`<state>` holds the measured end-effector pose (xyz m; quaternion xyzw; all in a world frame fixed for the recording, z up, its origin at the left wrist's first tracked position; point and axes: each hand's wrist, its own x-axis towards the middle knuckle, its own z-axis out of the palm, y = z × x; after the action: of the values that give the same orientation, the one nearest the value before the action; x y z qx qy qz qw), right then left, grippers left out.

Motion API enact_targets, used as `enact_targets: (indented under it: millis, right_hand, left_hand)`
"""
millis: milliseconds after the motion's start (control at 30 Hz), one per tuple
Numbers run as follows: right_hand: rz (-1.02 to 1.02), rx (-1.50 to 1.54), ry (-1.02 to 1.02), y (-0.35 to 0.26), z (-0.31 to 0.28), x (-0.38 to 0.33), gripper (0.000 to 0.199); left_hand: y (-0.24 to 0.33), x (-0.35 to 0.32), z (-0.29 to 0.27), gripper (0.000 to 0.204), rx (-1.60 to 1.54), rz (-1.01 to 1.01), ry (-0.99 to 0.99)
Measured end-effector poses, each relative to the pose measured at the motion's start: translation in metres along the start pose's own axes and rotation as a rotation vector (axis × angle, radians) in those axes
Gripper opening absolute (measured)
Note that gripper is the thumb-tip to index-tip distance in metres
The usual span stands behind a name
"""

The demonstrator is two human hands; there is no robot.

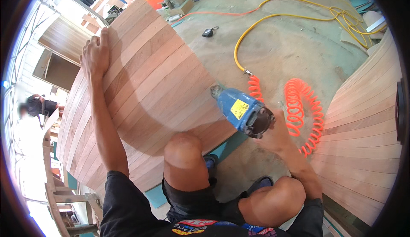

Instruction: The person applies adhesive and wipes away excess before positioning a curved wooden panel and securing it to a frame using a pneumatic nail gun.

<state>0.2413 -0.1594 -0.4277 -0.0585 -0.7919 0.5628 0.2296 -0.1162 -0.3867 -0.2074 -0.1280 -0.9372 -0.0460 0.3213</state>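
Note:
A large curved panel (158,66) of reddish wooden strips leans in front of me, with my left knee against its lower part. My left hand (95,56) grips its upper left edge, the fingers bent over that edge. In my right hand (276,136) is a blue pistol-grip air tool (238,106) with a yellow label and a dark end cap. Its grey nose points at the right edge of the panel; I cannot tell whether it touches. The tool hides most of my right fingers.
An orange coiled air hose (294,104) joins a yellow hose (236,49) on the dusty floor. A tape measure (208,32) lies beyond the panel. Another strip-wood panel (363,138) stands at right. Wooden framing (64,198) is at lower left; a person (40,105) is far left.

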Motion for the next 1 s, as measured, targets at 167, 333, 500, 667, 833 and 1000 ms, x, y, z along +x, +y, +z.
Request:
enact_targets:
  millis: [167, 333, 500, 667, 833, 1000]
  right_hand:
    - [-0.051, 0.000, 0.080, 0.027, 0.020, -0.025, 0.054]
    - [0.005, 0.056, 0.099, 0.030, 0.040, -0.026, 0.058]
    - [-0.021, 0.099, 0.143, 0.019, 0.042, -0.022, 0.059]
    - [-0.043, 0.061, 0.134, 0.019, 0.039, -0.021, 0.055]
    - [-0.007, 0.078, 0.120, 0.017, 0.040, -0.022, 0.053]
    - [0.066, 0.203, 0.149, 0.021, 0.038, -0.026, 0.050]
  left_hand:
    - [-0.002, 0.004, 0.001, 0.080, 0.021, 0.002, 0.005]
    - [-0.007, 0.007, 0.007, 0.082, 0.029, 0.007, -0.005]
    - [-0.010, 0.010, 0.010, 0.083, 0.015, 0.012, -0.001]
    - [-0.009, 0.008, 0.011, 0.084, 0.015, 0.023, 0.019]
    - [-0.015, 0.011, 0.014, 0.084, -0.006, 0.032, 0.012]
    - [0.002, 0.004, 0.002, 0.085, 0.002, 0.020, 0.005]
